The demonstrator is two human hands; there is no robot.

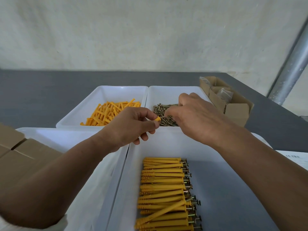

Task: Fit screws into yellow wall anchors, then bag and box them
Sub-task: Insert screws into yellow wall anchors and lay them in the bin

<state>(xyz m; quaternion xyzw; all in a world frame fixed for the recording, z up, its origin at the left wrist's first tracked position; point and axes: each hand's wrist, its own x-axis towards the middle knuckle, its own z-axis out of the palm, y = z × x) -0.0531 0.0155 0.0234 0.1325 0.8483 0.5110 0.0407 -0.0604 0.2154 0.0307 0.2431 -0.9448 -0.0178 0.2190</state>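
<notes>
My left hand (133, 125) grips a yellow wall anchor (157, 119), only its open end showing past my fingers. My right hand (195, 117) pinches a screw (164, 116) whose tip meets the anchor's mouth, above the front edge of the screw tray. The far left white tray (103, 92) holds loose yellow anchors (110, 112). The far right white tray (166, 92) holds loose screws (162, 108), partly hidden by my right hand. In the near right tray (216, 189), several anchors with screws fitted (165, 194) lie in a stack, screw heads to the right.
A near left white tray (80, 139) lies under my left forearm. Closed cardboard boxes (18, 155) sit at the left edge. An open cardboard box (233, 104) with clear plastic bags stands at the back right. A metal pole (293, 64) rises at right. White paper (295, 159) lies at the right edge.
</notes>
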